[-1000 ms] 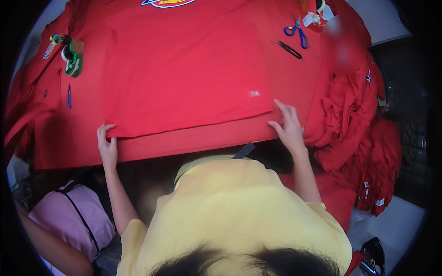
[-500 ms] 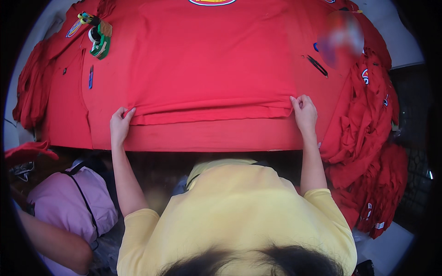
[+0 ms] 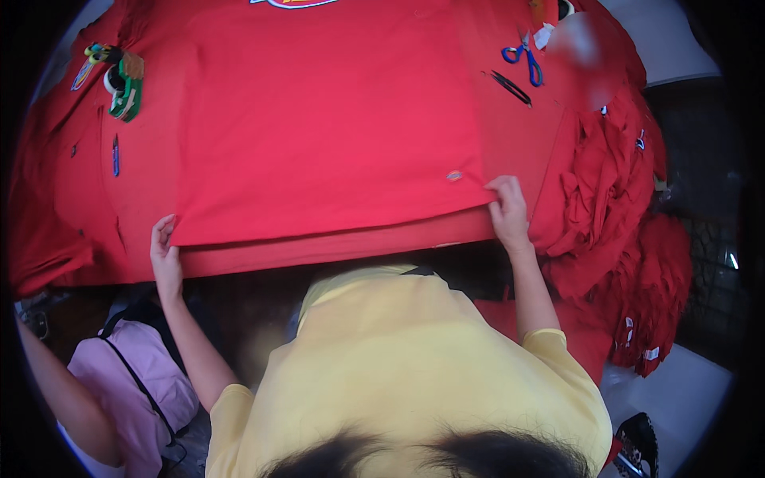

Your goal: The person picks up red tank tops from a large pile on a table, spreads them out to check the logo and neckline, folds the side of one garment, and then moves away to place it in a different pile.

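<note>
A red T-shirt [image 3: 327, 143] lies spread on the red-covered table, its hem toward me and a printed emblem at its far end. At the hem's left corner, my left hand [image 3: 166, 253] has its thumb and fingers closed on the fabric edge. My right hand [image 3: 511, 213] pinches the right corner between thumb and fingers. Close to that right hand, a small label [image 3: 454, 175] shows on the shirt just above the hem. The hem runs nearly straight between both hands, slightly raised off the table at the front.
Left of the shirt are a green tape dispenser [image 3: 126, 94] and a blue pen-like tool [image 3: 115, 155]. Blue-handled scissors [image 3: 523, 60] and black thread snips [image 3: 511, 88] lie to the right. Red garments [image 3: 594, 191] are heaped at the right edge. Another person's arm [image 3: 68, 398] shows at lower left.
The hem was bunched in folds and now lies smoother, with the small label showing. Both hands have come nearer the table's front edge. The whole view has shifted and tilted.
</note>
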Demonstrator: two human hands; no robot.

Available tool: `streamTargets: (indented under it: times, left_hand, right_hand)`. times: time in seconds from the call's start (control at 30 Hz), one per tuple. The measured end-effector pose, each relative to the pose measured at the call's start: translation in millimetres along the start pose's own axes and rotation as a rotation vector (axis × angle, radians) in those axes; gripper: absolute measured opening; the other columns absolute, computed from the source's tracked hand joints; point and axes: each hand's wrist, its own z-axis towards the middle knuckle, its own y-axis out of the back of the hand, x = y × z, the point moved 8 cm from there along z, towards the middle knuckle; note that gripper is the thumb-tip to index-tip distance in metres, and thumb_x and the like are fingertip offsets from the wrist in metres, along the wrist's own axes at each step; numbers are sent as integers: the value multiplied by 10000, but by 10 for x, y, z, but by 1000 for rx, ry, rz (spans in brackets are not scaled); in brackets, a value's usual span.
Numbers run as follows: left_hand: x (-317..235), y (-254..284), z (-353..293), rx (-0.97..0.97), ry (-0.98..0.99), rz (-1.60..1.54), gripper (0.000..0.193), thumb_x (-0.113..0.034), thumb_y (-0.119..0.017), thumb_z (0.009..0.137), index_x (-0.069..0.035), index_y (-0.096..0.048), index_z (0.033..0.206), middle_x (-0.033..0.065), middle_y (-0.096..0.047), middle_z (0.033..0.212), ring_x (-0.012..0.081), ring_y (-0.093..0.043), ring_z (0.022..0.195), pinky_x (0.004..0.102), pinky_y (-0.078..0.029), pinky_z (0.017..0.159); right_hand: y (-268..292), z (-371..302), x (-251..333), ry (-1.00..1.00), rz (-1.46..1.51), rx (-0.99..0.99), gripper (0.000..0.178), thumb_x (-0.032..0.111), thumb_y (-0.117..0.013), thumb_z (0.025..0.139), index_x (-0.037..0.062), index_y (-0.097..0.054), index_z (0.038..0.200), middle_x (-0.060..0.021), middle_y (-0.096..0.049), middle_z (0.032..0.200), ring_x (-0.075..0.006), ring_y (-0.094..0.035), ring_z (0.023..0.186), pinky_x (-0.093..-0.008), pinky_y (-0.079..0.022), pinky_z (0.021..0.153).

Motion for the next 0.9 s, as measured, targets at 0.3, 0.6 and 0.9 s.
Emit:
streamTargets:
  times: [0.3,0.6,0.9]
  left_hand:
    - [-239,13,-295,348,195,343,365,90,-501,776,-8,-632,1103,116,-525,1197,213,-502,1159,305,-380,986]
    - [-1143,-2387,-873,478,-747,757,451,-114,-566,847,-60,-507,1291,145,-508,1314,323,-438,1260,447,-329,1064]
    - [-585,-2185,-976,354,-527,1200,706,-510,-456,892,-107,-304,1452,81,-220,1535,295,-158,1425,555,-53,1130]
  right_hand:
    - [175,-362,-9,2,-93,-34,280,110,-613,815,101,-656,1092,-113,-575,1091,-269,-529,922,-391,-396,866]
    - [-877,-148,1435,261,45,128,508,183,-556,872,-9,-448,1331,-193,-404,1413,-350,-322,1356,-518,-199,1118]
    - [-663,-548,579,-127,-526,253,839,557,-435,879,4,-193,1462,-170,-156,1539,-324,-91,1437,-587,11,1112]
